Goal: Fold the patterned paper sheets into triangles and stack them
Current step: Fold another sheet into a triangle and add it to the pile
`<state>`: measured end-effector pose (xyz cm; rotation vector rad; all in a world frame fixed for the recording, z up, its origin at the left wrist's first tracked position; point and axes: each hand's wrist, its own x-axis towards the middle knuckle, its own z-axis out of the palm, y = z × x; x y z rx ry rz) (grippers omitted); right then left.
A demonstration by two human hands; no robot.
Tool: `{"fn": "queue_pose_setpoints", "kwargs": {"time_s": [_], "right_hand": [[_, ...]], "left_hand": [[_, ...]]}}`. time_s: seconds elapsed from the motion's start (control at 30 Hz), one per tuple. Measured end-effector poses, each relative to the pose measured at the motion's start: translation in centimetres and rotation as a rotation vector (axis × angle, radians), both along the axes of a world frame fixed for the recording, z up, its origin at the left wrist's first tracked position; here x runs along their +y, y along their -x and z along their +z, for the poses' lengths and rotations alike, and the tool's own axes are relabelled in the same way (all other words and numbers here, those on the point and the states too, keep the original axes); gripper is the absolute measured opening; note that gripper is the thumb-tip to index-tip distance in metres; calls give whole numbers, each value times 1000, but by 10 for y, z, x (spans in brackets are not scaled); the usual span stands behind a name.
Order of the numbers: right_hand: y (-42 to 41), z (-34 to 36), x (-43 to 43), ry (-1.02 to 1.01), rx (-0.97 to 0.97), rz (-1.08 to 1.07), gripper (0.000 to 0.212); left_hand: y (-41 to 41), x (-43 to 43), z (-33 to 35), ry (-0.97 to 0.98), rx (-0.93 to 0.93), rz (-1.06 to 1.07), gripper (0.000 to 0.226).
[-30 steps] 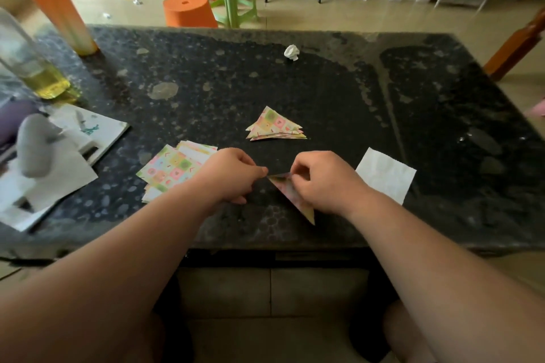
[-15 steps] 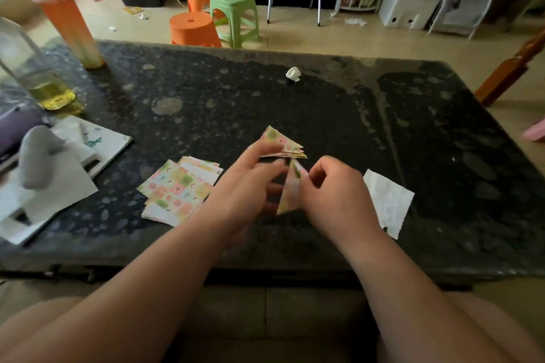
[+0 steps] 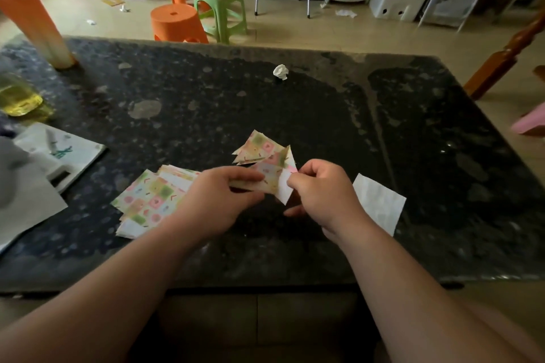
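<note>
Two hands share one folded sheet (image 3: 272, 178) at the centre of the frame. It is lifted off the dark table (image 3: 295, 244) and overlaps the near edge of the triangle stack (image 3: 256, 152), which lies just above it in the picture. Trouble would most likely come from that closeness: if the sheet is swung or pressed down carelessly, it may nudge the stack out of line or scatter it. Creasing in the air also looks risky, since the white flap at the sheet's lower right could spring open or set crooked, giving a lopsided triangle. The left hand (image 3: 218, 200) reaches in from the lower left, back upward, fingers stretched long and pinching the sheet's left edge. The right hand (image 3: 321, 194) comes from the lower right, fingers curled, nipping the sheet's right corner between thumb and forefinger. The flat sheets (image 3: 150, 197) lie at centre left, partly hidden behind the left wrist.
</note>
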<state>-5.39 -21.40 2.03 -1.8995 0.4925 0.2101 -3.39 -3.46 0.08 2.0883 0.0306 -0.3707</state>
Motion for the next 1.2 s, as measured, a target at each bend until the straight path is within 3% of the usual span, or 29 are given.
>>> {"fn": "queue_pose_setpoints", "kwargs": {"time_s": [0.1,0.23,0.4,0.53,0.73,0.9,1.0,1.13,1.2], "right_hand": [[4,-4,-7,-62,-17,6,2],[9,-9,-15,-298,27,-1,27],[7,-11,-21,-419,38,52,43],[5,-14,-17,-440,37,76,46],[4,-11,-13,-436,-22,83,43],[4,-17,-9,-365,-28,88,42],[5,-20,-7,-346,-8,85,44],[2,-20,-8,-337,-3,99,44],[1,-20,-9,-315,-13,104,42]], "left_hand": [[-1,0,3,9,-12,-27,24],[4,1,7,11,9,-100,25],[5,6,6,83,6,-145,36],[4,7,6,67,-74,-193,52],[7,8,10,-76,-140,-226,50],[11,8,9,-96,-152,-243,63],[12,7,4,-212,-220,-234,53],[14,1,2,-260,-254,-234,10],[13,-2,-2,-233,-193,-181,29]]}}
